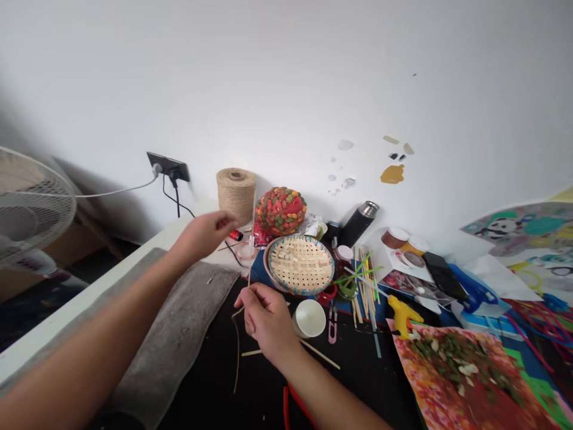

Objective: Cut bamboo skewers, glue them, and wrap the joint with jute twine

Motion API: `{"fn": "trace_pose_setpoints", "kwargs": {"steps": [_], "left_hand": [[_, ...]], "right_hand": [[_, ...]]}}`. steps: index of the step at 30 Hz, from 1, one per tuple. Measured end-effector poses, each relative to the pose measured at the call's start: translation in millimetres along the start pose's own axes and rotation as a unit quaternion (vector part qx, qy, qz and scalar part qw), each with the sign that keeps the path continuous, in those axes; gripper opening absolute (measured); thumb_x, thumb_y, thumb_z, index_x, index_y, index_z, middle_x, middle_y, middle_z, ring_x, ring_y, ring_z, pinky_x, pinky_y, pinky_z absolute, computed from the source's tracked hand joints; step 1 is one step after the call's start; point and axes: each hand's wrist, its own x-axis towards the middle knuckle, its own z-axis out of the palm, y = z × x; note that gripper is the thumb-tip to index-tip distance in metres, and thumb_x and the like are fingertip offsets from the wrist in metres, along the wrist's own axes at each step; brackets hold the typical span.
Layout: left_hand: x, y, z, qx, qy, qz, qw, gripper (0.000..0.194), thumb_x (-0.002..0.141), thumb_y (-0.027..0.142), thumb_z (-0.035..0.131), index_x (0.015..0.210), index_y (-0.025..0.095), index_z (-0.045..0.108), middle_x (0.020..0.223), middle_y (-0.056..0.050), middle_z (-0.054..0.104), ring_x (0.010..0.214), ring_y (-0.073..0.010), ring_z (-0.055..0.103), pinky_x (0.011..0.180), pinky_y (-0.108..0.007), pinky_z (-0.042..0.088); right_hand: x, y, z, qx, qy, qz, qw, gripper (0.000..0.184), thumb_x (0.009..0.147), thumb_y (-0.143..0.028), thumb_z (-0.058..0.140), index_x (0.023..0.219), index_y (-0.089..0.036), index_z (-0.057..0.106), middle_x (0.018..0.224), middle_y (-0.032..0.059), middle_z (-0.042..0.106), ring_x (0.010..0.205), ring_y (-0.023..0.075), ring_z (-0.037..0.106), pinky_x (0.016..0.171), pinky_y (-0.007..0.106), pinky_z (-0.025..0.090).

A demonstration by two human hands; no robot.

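Observation:
My right hand [266, 316] is closed, pinching a thin brown length of twine [237, 352]. One end of the twine hangs down over the black table surface, and a short part rises above the fingers. My left hand [209, 232] is raised further back, its fingers curled together; what they hold, if anything, I cannot make out. Behind it stands a large spool of jute twine [236, 194]. A shallow woven bamboo basket [308, 272] with a blue-stitched rim sits beyond my right hand, small pale pieces inside it. Close by my right wrist is a white cup [310, 318].
A bean-covered ball [281, 211], a black thermos [359, 222] and thin sticks [367, 280] stand or lie behind. At right are a yellow glue gun [403, 316] and a leaf-covered picture [474, 376]. A grey cloth [179, 322] lies left; a fan [33, 203] stands beyond.

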Motion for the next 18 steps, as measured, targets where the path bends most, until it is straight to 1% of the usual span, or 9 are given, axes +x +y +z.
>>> {"fn": "trace_pose_setpoints", "kwargs": {"steps": [1,2,4,7,9,12,15,17,18], "left_hand": [[15.3,0.8,0.3,0.075,0.063,0.01,0.995,0.033,0.094,0.043,0.062,0.114,0.021,0.075,0.107,-0.011,0.075,0.094,-0.0282,0.067,0.078,-0.034,0.05],[31.0,2.8,1.4,0.137,0.094,0.021,0.986,0.041,0.096,0.04,0.059,0.131,0.023,0.069,0.129,-0.013,0.071,0.108,-0.0319,0.067,0.087,-0.038,0.051],[61.0,9.0,5.0,0.225,0.096,0.037,0.969,0.061,0.097,0.043,0.058,0.156,0.027,0.05,0.158,-0.015,0.053,0.129,-0.038,0.06,0.094,-0.043,0.051],[96.7,14.6,10.1,0.292,0.051,0.014,0.955,0.074,0.097,0.054,0.057,0.162,0.024,0.04,0.162,-0.018,0.047,0.13,-0.0415,0.06,0.096,-0.046,0.051],[112.7,11.8,10.4,0.311,0.021,0.008,0.95,0.073,0.097,0.06,0.055,0.158,0.022,0.047,0.161,-0.019,0.047,0.13,-0.0422,0.06,0.097,-0.046,0.051],[126.3,0.1,5.2,0.305,0.011,0.0,0.952,0.075,0.094,0.072,0.052,0.153,0.025,0.053,0.161,-0.018,0.048,0.129,-0.042,0.061,0.1,-0.046,0.049],[131.5,-10.9,-2.0,0.297,0.001,0.001,0.955,0.084,0.09,0.081,0.048,0.153,0.026,0.053,0.16,-0.018,0.049,0.13,-0.0449,0.058,0.102,-0.049,0.047],[132.2,-14.4,-5.1,0.309,-0.009,0.004,0.951,0.086,0.09,0.082,0.046,0.155,0.027,0.052,0.162,-0.017,0.047,0.132,-0.0457,0.055,0.105,-0.051,0.046],[132.0,-14.9,-5.9,0.321,-0.009,0.009,0.947,0.084,0.091,0.081,0.045,0.156,0.027,0.051,0.163,-0.017,0.046,0.135,-0.0458,0.052,0.106,-0.052,0.045]], "right_hand": [[-2.5,-1.3,1.2,0.0,-0.001,0.001,1.0,0.046,0.094,-0.063,0.066,0.08,-0.019,0.063,0.048,-0.0112,0.039,0.041,0.0071,0.03,0.042,0.021,0.025],[-4.9,-2.5,2.6,-0.005,-0.002,0.001,1.0,0.045,0.095,-0.062,0.066,0.08,-0.019,0.063,0.048,-0.011,0.039,0.042,0.0073,0.031,0.042,0.021,0.025],[-9.4,-4.7,4.7,-0.022,-0.01,0.006,1.0,0.045,0.096,-0.062,0.065,0.081,-0.019,0.064,0.049,-0.0102,0.04,0.043,0.0078,0.033,0.043,0.021,0.025],[-17.1,-8.1,2.8,-0.042,-0.03,0.017,0.999,0.045,0.096,-0.061,0.065,0.081,-0.018,0.066,0.049,-0.0093,0.041,0.044,0.0085,0.035,0.044,0.021,0.026],[-24.7,-12.1,-1.9,-0.042,-0.041,0.034,0.998,0.043,0.096,-0.059,0.066,0.08,-0.019,0.067,0.049,-0.0095,0.039,0.044,0.0087,0.034,0.045,0.022,0.026],[-41.1,-20.7,-9.1,-0.07,-0.061,0.058,0.994,0.037,0.099,-0.051,0.064,0.08,-0.02,0.07,0.051,-0.0082,0.041,0.047,0.0096,0.036,0.048,0.023,0.028],[-59.4,-26.4,-12.7,-0.124,-0.155,0.05,0.979,0.033,0.1,-0.041,0.063,0.074,-0.021,0.071,0.067,-0.0036,0.056,0.063,0.0113,0.052,0.062,0.022,0.039],[-69.6,-24.4,-14.1,-0.118,-0.252,0.091,0.956,0.03,0.099,-0.041,0.063,0.079,-0.021,0.073,0.077,-0.0018,0.065,0.073,0.0131,0.06,0.066,0.021,0.042],[-74.0,-21.8,-15.0,-0.125,-0.267,0.106,0.95,0.028,0.098,-0.041,0.066,0.082,-0.02,0.075,0.08,-0.0014,0.067,0.075,0.0135,0.062,0.066,0.02,0.043]]}}
